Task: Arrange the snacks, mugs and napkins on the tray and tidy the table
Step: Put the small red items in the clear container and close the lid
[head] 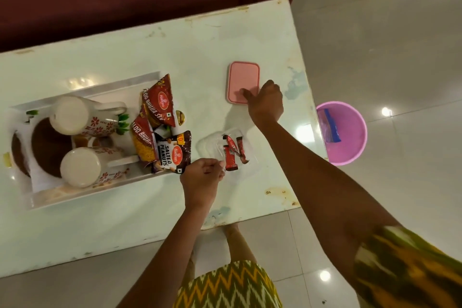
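Centre frame, the left hand (202, 177) pinches the clear container (228, 154) steady, while the right hand's (266, 102) grip — fingers spread — reaches its pink lid (243, 81).

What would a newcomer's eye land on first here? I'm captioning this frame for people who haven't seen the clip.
Probably the right hand reaching onto the pink lid near the table's far right edge. Next, the left hand at the clear container of red sachets, and the crowded tray on the left with two mugs and snack packets.
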A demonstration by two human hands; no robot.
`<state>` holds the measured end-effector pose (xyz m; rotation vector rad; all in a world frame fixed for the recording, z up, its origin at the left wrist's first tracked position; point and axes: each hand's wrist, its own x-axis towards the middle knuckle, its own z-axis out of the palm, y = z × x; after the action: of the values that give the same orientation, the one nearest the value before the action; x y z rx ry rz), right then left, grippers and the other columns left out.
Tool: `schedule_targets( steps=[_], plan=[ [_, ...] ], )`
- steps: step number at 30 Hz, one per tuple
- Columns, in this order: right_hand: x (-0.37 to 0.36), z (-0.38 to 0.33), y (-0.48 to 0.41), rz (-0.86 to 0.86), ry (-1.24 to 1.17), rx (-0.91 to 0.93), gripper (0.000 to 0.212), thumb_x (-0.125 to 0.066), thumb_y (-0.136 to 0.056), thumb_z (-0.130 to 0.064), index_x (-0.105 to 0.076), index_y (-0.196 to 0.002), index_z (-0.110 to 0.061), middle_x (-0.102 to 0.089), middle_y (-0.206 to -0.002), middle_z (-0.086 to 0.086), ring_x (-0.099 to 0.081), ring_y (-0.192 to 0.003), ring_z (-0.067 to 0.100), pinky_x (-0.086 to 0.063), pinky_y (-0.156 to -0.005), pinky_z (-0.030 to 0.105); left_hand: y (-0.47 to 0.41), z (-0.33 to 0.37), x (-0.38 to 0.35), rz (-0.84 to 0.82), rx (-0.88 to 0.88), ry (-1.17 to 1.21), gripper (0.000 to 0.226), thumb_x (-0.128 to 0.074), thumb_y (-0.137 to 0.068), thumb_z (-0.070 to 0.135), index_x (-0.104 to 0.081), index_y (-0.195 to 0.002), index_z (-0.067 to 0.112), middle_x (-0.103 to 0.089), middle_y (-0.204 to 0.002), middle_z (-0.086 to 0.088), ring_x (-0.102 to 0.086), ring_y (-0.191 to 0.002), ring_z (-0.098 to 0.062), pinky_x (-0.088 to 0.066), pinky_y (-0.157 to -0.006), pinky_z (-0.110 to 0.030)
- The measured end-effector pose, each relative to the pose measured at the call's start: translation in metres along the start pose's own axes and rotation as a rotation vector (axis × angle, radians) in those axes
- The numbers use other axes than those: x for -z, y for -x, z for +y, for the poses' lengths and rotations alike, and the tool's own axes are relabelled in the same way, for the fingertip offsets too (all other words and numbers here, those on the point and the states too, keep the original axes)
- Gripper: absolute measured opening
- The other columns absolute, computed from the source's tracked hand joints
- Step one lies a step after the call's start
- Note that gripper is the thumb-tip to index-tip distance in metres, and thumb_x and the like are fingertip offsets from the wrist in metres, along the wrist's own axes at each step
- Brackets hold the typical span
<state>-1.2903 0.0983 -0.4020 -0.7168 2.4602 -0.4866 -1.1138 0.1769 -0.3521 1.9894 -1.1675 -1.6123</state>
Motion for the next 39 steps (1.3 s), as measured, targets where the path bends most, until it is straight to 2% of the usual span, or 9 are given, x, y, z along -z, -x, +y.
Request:
schedule_targets(
  steps=[4, 8, 12, 15, 20, 26, 30, 35, 39],
  plan=[
    [-0.010, -0.012, -0.006, -0.031, 0.159, -0.077, 0.085, -0.071, -0.068, -0.056, -0.038, -0.125, -0.002, -0.046, -0.126, 0.013, -0.043, -0.118, 0.029, -0.044, -0.090, 0.043, -0.003, 0.003, 0.008, 0.010, -0.025, -0.004, 0.005, -0.069, -0.078, 0.012, -0.067, -0.074, 0.014, -0.069, -0.066, -0.002, -0.067, -0.062, -0.015, -0.056, -0.066, -0.025],
    [-0.009, -0.015, -0.013, -0.127, 0.045, -0.215, 0.091, -0.077, -0.065, -0.050, -0.035, -0.130, -0.002, -0.044, -0.131, 0.014, -0.042, -0.123, 0.030, -0.043, -0.097, 0.044, -0.008, 0.007, 0.014, 0.000, -0.029, 0.006, 0.006, -0.068, -0.079, 0.012, -0.068, -0.080, 0.007, -0.069, -0.068, -0.007, -0.067, -0.064, -0.016, -0.056, -0.066, -0.025],
    [-0.001, -0.013, -0.011, -0.113, -0.224, -0.199, 0.056, -0.080, -0.069, -0.024, -0.048, -0.109, -0.003, -0.058, -0.107, 0.010, -0.058, -0.101, 0.027, -0.050, -0.080, 0.034, -0.010, 0.014, 0.016, -0.023, -0.008, 0.040, 0.004, -0.069, -0.078, 0.013, -0.067, -0.076, 0.010, -0.068, -0.066, -0.005, -0.065, -0.058, -0.009, -0.056, -0.061, -0.019],
    [0.007, -0.013, 0.005, -0.085, -0.449, -0.198, 0.051, -0.080, -0.066, -0.007, -0.046, -0.105, -0.005, -0.056, -0.089, 0.008, -0.056, -0.080, 0.021, -0.049, -0.073, 0.027, -0.012, 0.019, 0.017, -0.024, 0.022, 0.069, 0.004, -0.068, -0.078, 0.011, -0.067, -0.078, 0.007, -0.068, -0.066, -0.007, -0.065, -0.059, -0.013, -0.056, -0.063, -0.022],
    [0.035, -0.014, 0.040, 0.040, -0.504, -0.076, 0.016, -0.064, -0.080, -0.008, -0.068, -0.095, -0.006, -0.067, -0.085, 0.004, -0.055, -0.062, 0.002, -0.040, -0.050, -0.003, -0.013, 0.025, 0.018, -0.021, 0.005, 0.062, 0.006, -0.068, -0.079, 0.011, -0.069, -0.078, 0.005, -0.068, -0.066, -0.006, -0.064, -0.052, -0.004, -0.053, -0.056, -0.015],
    [0.066, -0.001, 0.113, 0.388, -0.205, 0.485, 0.008, -0.066, -0.076, -0.012, -0.070, -0.080, -0.007, -0.059, -0.068, 0.002, -0.047, -0.073, 0.012, -0.035, -0.065, 0.007, -0.011, 0.031, 0.021, -0.011, 0.007, 0.109, 0.007, -0.068, -0.078, 0.009, -0.068, -0.072, 0.008, -0.067, -0.063, -0.005, -0.063, -0.049, -0.003, -0.051, -0.052, -0.012],
    [0.057, 0.020, 0.146, 0.392, 0.159, 0.916, 0.013, -0.064, -0.077, -0.010, -0.071, -0.081, 0.001, -0.070, -0.075, 0.017, -0.066, -0.076, 0.032, -0.057, -0.069, 0.035, -0.006, 0.033, 0.023, -0.015, -0.001, 0.114, 0.006, -0.069, -0.077, 0.010, -0.069, -0.074, 0.006, -0.069, -0.066, -0.008, -0.065, -0.054, -0.009, -0.055, -0.056, -0.017],
    [0.044, 0.032, 0.163, 0.362, 0.295, 1.030, 0.022, -0.076, -0.068, -0.011, -0.072, -0.087, -0.001, -0.070, -0.079, 0.018, -0.063, -0.087, 0.033, -0.055, -0.081, 0.043, 0.000, 0.033, 0.027, 0.002, -0.023, 0.066, 0.009, -0.070, -0.077, 0.012, -0.072, -0.083, 0.005, -0.071, -0.071, -0.008, -0.069, -0.063, -0.019, -0.057, -0.059, -0.021],
    [0.041, 0.032, 0.172, 0.253, 0.293, 0.987, 0.028, -0.070, -0.077, -0.026, -0.071, -0.092, -0.002, -0.071, -0.095, 0.017, -0.065, -0.098, 0.032, -0.052, -0.089, 0.050, 0.006, 0.035, 0.033, -0.018, -0.088, 0.090, 0.015, -0.070, -0.077, 0.014, -0.071, -0.069, 0.026, -0.072, -0.067, 0.006, -0.071, -0.064, -0.017, -0.058, -0.062, -0.025]
  ],
)
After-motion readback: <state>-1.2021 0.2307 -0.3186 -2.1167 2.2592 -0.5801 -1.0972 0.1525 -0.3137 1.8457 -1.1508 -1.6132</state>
